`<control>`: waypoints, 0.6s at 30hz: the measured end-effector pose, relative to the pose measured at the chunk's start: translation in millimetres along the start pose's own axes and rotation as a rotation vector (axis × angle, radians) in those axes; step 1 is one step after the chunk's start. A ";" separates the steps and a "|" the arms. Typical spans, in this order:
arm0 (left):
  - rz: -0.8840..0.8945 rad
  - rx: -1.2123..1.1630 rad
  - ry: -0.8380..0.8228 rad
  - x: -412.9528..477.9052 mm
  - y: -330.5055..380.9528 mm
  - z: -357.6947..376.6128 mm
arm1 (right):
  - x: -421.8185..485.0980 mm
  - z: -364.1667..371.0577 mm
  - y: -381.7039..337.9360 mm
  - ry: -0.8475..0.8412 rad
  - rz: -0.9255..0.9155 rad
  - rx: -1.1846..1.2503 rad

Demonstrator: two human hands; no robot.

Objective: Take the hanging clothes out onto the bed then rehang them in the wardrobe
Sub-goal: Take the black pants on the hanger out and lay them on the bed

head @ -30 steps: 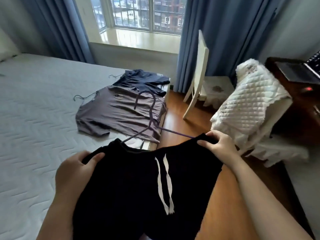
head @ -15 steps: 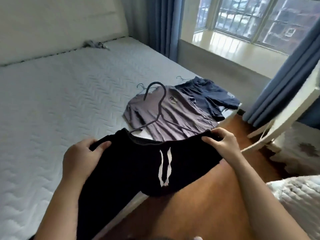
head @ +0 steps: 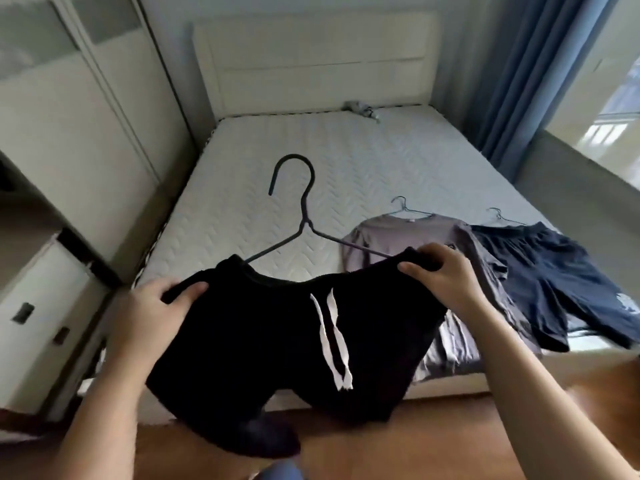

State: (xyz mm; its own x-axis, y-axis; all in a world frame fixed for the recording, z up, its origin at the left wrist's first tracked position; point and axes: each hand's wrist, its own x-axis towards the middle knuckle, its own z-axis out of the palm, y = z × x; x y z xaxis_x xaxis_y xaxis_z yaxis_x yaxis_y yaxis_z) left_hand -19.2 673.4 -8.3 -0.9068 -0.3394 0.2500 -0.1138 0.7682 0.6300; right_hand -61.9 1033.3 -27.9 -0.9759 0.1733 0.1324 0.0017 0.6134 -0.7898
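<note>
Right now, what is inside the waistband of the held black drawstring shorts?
A thin dark hanger: hook and sloping arms show above the shorts; its ends are covered by fabric the left hand and right hand grip.

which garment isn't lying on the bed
The black shorts, held up by the left hand and right hand; the grey top and navy shorts lie on the bed.
</note>
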 end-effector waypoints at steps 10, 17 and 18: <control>0.121 0.036 0.228 109.8 12.3 8.3 | 120.5 22.8 -49.3 -0.020 -0.093 0.002; 0.202 -0.068 0.217 284.6 22.8 62.5 | 256.5 40.0 -89.6 0.099 -0.111 -0.062; 0.196 -0.083 0.193 308.4 23.5 73.0 | 277.2 45.1 -93.4 0.098 -0.105 -0.083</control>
State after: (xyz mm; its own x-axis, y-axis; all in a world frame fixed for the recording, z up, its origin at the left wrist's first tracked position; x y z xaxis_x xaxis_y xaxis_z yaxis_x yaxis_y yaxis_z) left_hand -331.2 626.3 29.9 -0.8136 -0.2917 0.5029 0.0966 0.7852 0.6117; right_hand -342.5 989.3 55.6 -0.9458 0.1768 0.2723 -0.0768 0.6931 -0.7168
